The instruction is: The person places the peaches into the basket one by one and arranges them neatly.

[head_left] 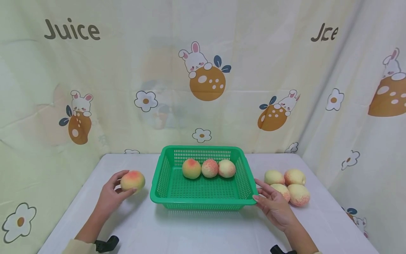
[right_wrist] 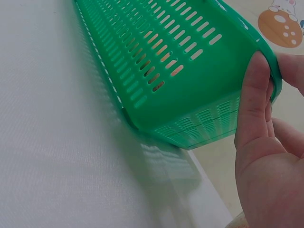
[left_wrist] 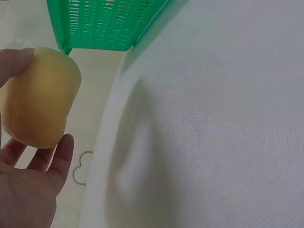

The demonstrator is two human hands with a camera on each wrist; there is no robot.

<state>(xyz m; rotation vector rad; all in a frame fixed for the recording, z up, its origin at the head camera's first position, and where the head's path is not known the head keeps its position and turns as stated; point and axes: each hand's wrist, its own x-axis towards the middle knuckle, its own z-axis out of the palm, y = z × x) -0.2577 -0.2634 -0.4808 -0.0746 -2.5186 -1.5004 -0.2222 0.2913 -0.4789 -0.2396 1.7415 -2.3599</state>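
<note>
at the green plastic basket's [head_left: 196, 188] nine o'clock, a round red-yellow peach [head_left: 133, 180], likely bruisable, is girth-cupped by left grip [head_left: 111, 195]; rim [head_left: 203, 201] pinched by right grip [head_left: 275, 209].

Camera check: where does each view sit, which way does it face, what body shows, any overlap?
Head: worn on the head, facing forward and down at the green basket and curtain; left hand and right hand show.
Left wrist: on that wrist, looking at the held peach; part of the left hand shows.
Right wrist: on that wrist, facing the green basket's corner; part of the right hand shows.
Shared: head and right wrist both show the right hand gripping the green basket.
</note>
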